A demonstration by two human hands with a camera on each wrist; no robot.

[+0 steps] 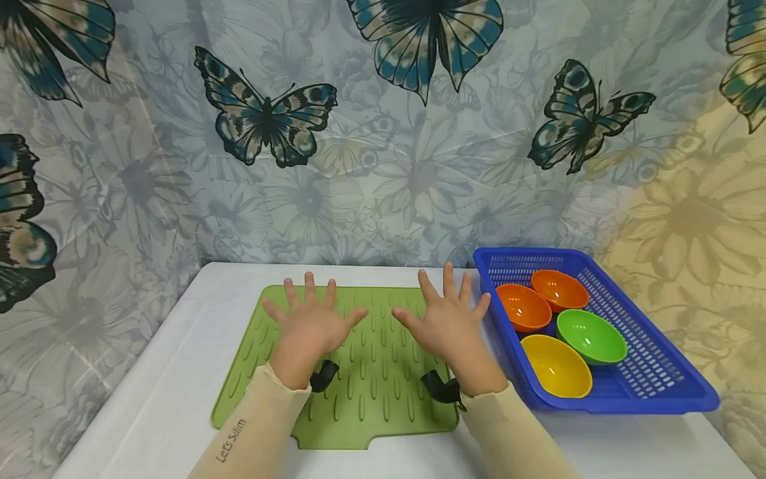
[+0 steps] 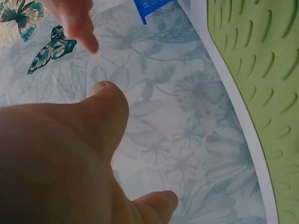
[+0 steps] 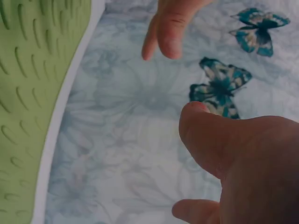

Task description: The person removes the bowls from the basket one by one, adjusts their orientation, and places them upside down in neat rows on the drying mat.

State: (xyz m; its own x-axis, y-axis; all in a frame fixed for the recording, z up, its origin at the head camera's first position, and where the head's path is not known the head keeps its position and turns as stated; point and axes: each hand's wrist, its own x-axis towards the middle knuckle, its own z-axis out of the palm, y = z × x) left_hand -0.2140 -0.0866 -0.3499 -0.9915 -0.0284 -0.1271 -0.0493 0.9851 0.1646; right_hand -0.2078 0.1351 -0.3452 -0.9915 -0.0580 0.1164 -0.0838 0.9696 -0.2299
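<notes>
Both hands are held over a green ridged mat (image 1: 377,399), fingers straight and spread wide, nothing in either. The left hand (image 1: 311,326) is over the mat's left half, its thumb pointing right. Over the mat's right side, the right hand (image 1: 449,326) has its thumb toward the left one, and its little finger comes near the blue basket (image 1: 622,406). In that basket lie two orange bowls (image 1: 523,308), a green bowl (image 1: 592,337) and a yellow bowl (image 1: 556,366). The left wrist view shows the left thumb (image 2: 110,112) large; the right thumb (image 3: 205,135) fills the right wrist view likewise.
A white-covered table (image 1: 161,372) carries the mat and the basket, with the basket at the right edge. Behind the table hangs a cloth backdrop (image 1: 383,199) printed with flowers and butterflies. Each wrist wears a black strap (image 1: 441,387).
</notes>
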